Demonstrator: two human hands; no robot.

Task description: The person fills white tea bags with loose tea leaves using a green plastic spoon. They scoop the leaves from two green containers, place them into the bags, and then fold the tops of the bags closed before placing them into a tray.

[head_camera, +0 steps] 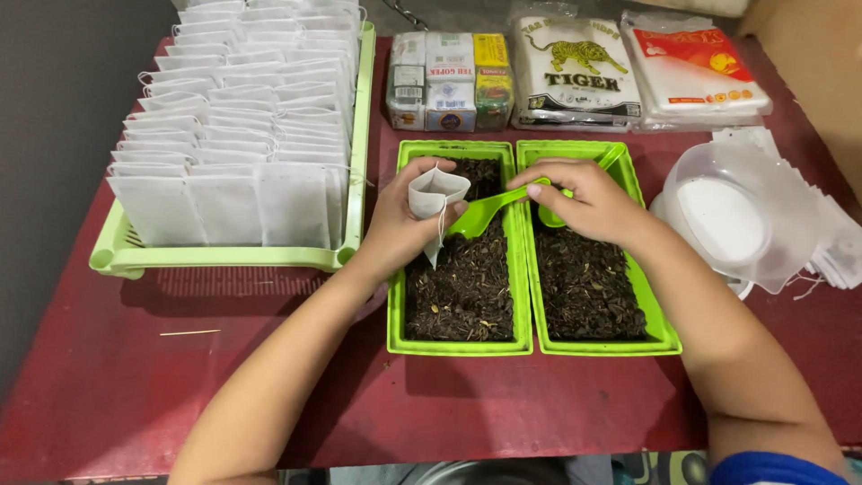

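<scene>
Left hand (400, 216) pinches empty filter bag (435, 193) mouth open over left tray of loose tea (462, 278). Right hand (588, 198) grips green scoop (489, 208). Keep scoop tip inside mouth, tilt slowly, spill falls back into tray.

Left hand (400, 220) holds an open white paper pouch (435, 193) over a green tray (458, 341) of dark tea leaves while right hand (588, 198) tips a green scoop (489, 208) toward it.

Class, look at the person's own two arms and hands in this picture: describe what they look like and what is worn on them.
Both forearms are bare, with no gloves, watch or rings visible on the left hand or the right hand. A blue sleeve edged with a white band shows at the right upper arm.
</scene>
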